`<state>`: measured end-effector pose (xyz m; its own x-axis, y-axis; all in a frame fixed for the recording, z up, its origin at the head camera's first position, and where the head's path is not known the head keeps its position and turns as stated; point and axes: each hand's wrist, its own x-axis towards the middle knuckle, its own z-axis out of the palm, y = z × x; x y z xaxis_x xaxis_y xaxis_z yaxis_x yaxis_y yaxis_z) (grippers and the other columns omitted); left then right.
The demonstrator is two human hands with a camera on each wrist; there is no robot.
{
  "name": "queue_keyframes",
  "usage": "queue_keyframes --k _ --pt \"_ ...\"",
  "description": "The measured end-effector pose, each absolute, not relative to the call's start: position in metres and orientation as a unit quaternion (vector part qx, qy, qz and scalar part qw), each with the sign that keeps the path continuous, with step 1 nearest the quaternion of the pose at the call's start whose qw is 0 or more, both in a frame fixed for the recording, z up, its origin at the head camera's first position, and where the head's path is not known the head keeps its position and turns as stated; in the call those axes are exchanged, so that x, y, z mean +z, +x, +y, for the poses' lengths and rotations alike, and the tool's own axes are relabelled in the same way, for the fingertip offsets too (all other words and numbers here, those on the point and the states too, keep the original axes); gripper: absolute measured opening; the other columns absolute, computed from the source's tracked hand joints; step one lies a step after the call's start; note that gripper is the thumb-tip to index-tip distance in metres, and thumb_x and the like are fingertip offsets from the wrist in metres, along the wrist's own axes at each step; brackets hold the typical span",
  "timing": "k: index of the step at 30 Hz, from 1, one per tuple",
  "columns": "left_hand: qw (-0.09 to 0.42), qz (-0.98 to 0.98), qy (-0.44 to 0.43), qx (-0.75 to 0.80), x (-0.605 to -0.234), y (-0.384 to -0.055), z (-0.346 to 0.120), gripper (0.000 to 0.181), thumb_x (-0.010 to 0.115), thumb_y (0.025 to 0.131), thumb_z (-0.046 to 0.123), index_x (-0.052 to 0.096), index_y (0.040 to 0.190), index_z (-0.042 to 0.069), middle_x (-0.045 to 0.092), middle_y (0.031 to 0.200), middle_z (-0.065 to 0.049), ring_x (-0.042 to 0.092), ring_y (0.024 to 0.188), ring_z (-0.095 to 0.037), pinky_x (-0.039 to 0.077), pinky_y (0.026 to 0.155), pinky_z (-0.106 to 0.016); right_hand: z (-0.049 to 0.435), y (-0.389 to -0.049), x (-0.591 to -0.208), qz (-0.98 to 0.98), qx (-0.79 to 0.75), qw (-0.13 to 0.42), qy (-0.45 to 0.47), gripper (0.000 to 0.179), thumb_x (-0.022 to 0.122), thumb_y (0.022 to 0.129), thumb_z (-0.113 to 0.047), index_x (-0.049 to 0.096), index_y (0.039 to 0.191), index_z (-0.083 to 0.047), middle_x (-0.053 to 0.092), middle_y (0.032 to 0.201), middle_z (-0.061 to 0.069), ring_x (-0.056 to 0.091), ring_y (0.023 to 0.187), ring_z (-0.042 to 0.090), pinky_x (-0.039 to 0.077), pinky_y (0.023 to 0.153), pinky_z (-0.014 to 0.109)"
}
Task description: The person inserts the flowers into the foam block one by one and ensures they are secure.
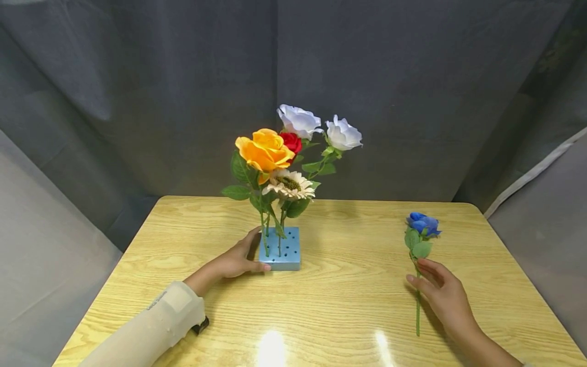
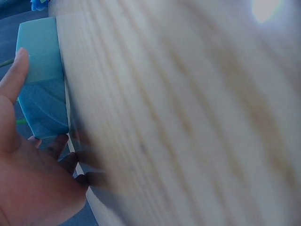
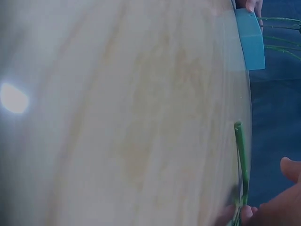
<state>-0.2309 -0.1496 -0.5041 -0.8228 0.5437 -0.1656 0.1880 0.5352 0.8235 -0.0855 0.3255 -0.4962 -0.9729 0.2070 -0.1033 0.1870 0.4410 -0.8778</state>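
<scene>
My left hand holds a light blue block with rows of holes in its top; the thumb lies on its front face and the fingers reach round its left side. Stems stand upright in the block, bearing an orange rose, a red rose partly hidden, two white roses and a cream daisy-like flower. On the right a blue rose lies on the table. My right hand is at its green stem, fingertips touching it, thumb raised apart.
The wood-grain table has a rounded far edge close behind the flowers. A dark grey curtain hangs beyond it, with lighter grey cloth at the sides. Bright glare spots show on the near tabletop.
</scene>
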Motion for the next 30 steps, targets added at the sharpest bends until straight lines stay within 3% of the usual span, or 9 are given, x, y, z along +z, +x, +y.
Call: queue_keyframes --k 15,18,20,24,30 --pt "0.211 0.853 0.208 0.429 -0.504 -0.231 -0.149 0.117 0.084 0.087 0.040 0.001 0.167 0.021 0.011 0.172 -0.017 0.013 0.158 -0.035 0.015 0.125 -0.058 0.335 -0.089 -0.504 -0.867 0.482 -0.033 -0.119 0.096 0.074 0.097 -0.038 0.017 0.160 0.008 0.030 0.159 0.035 0.039 0.143 0.048 0.038 0.081 -0.002" --pt "0.211 0.853 0.208 0.430 -0.503 -0.231 -0.149 0.117 0.084 0.087 0.040 0.001 0.168 0.021 0.012 0.172 -0.017 0.013 0.158 -0.034 0.015 0.125 -0.057 0.335 -0.090 -0.505 -0.883 0.451 -0.035 -0.122 0.096 0.075 0.096 -0.039 0.021 0.158 0.011 0.035 0.156 0.035 0.045 0.138 0.049 0.048 0.085 0.007" --pt "0.212 0.853 0.206 0.431 -0.503 -0.231 -0.149 0.118 0.085 0.086 0.041 0.001 0.168 0.022 0.012 0.172 -0.016 0.013 0.158 -0.033 0.015 0.125 -0.057 0.336 -0.090 -0.505 -0.895 0.430 -0.031 -0.117 0.094 0.075 0.096 -0.039 0.024 0.156 0.013 0.039 0.153 0.036 0.049 0.134 0.050 0.055 0.090 0.019" --pt "0.211 0.855 0.202 0.429 -0.503 -0.231 -0.149 0.118 0.085 0.086 0.041 0.001 0.168 0.023 0.011 0.172 -0.016 0.012 0.158 -0.034 0.015 0.125 -0.058 0.337 -0.091 -0.505 -0.911 0.400 -0.027 -0.100 0.091 0.077 0.095 -0.035 0.029 0.152 0.017 0.042 0.148 0.038 0.055 0.128 0.052 0.056 0.094 0.042" --pt "0.207 0.857 0.200 0.426 -0.504 -0.231 -0.149 0.117 0.084 0.086 0.042 0.003 0.168 0.021 0.012 0.172 -0.017 0.012 0.158 -0.036 0.015 0.124 -0.060 0.338 -0.094 -0.502 -0.922 0.375 -0.034 -0.092 0.092 0.082 0.091 -0.031 0.032 0.148 0.021 0.046 0.139 0.042 0.056 0.124 0.054 0.057 0.092 0.046"
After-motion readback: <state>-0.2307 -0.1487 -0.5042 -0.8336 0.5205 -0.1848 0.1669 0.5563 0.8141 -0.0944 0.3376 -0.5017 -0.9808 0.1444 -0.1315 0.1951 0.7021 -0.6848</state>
